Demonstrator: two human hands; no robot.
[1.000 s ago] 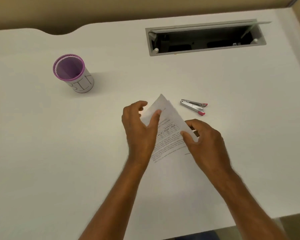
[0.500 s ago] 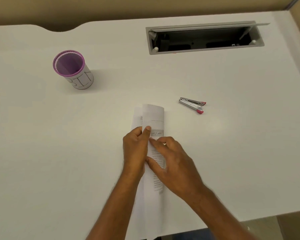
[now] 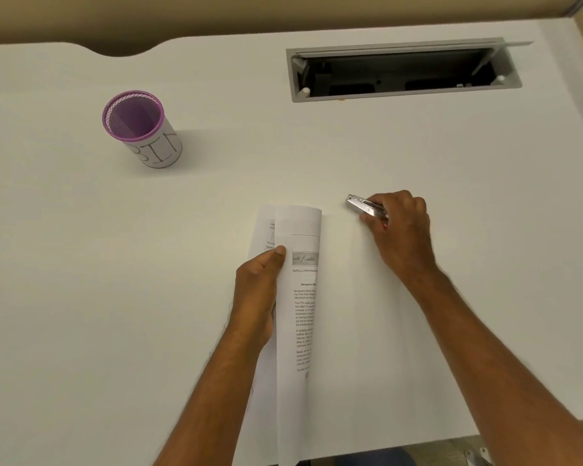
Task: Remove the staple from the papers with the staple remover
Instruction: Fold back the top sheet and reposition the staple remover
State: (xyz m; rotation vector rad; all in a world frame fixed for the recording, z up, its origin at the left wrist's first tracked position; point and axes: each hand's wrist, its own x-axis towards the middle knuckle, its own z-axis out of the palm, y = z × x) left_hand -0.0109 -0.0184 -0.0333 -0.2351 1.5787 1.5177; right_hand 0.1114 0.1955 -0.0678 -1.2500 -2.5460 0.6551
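The printed papers [image 3: 300,297] lie lengthwise on the white desk, their right side folded over to the left. My left hand [image 3: 258,290] presses on their left edge, thumb on the folded sheet. To the right, my right hand [image 3: 399,227] is closed around the metal staple remover [image 3: 359,206], whose silver jaws stick out to the left of my fingers. Its pink handle ends are hidden under my hand. The staple itself is too small to make out.
A purple mesh cup [image 3: 142,129] labelled BIN stands at the back left. An open grey cable tray [image 3: 401,72] is set into the desk [image 3: 81,297] at the back right. The desk's front edge runs just below the papers.
My right hand left the papers, moved up and right and took hold of the staple remover. My left hand stayed on the folded papers.
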